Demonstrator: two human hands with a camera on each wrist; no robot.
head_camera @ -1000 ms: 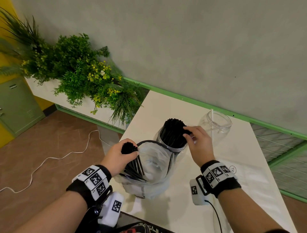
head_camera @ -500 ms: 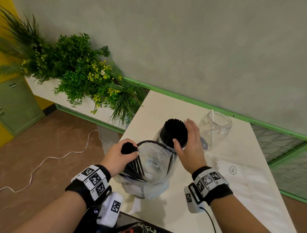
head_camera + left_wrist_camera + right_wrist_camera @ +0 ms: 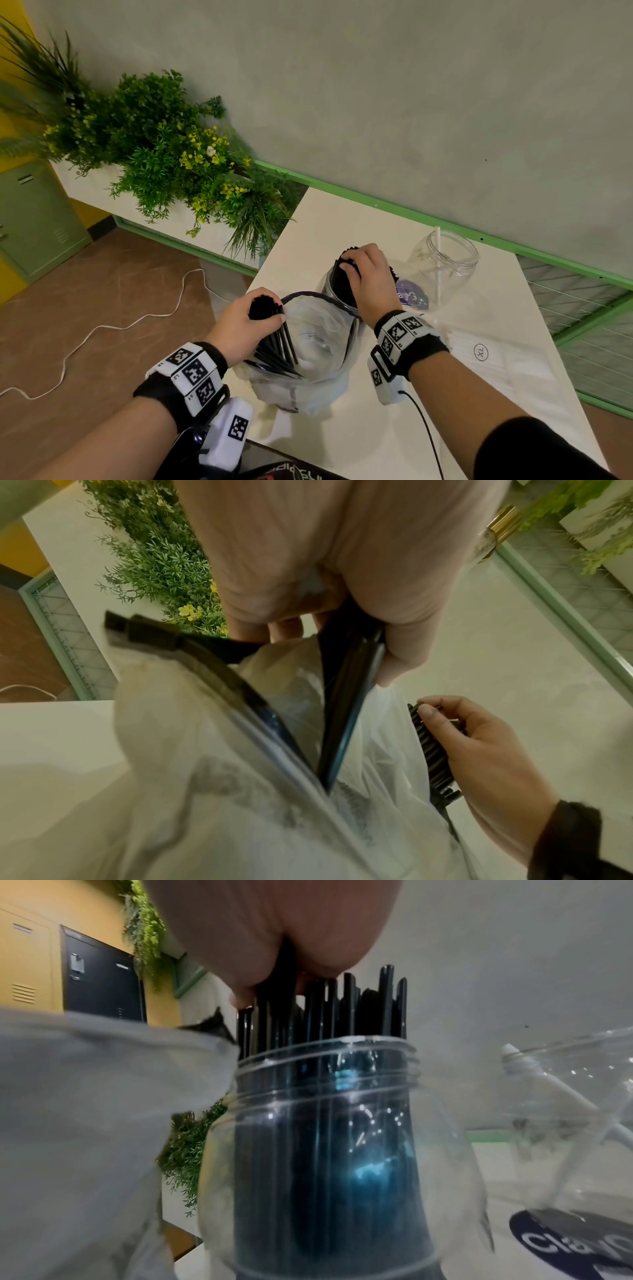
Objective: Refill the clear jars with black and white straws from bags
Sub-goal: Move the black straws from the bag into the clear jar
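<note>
My left hand [image 3: 270, 313] grips a bundle of black straws [image 3: 279, 342] that stands in an open clear plastic bag [image 3: 318, 346] with a black rim. In the left wrist view the same hand [image 3: 342, 645] closes round the bundle [image 3: 342, 710] above the bag [image 3: 205, 777]. Just behind the bag stands a clear jar [image 3: 333, 291] packed with black straws. My right hand [image 3: 352, 263] lies over their tops, fingers curled round some of them. The right wrist view shows the jar [image 3: 325, 1123] and straws rising into that hand [image 3: 274, 982].
A second clear jar [image 3: 445, 263] holding one white straw [image 3: 437, 260] stands at the back right, a purple lid [image 3: 412, 298] beside it. A flat white bag [image 3: 496, 363] lies on the white table [image 3: 342, 219]. Plants [image 3: 164, 154] line the left; a wall is behind.
My right hand has moved left from the jar's right side onto the tops of the straws and curled over them. My left hand and the bag have stayed put.
</note>
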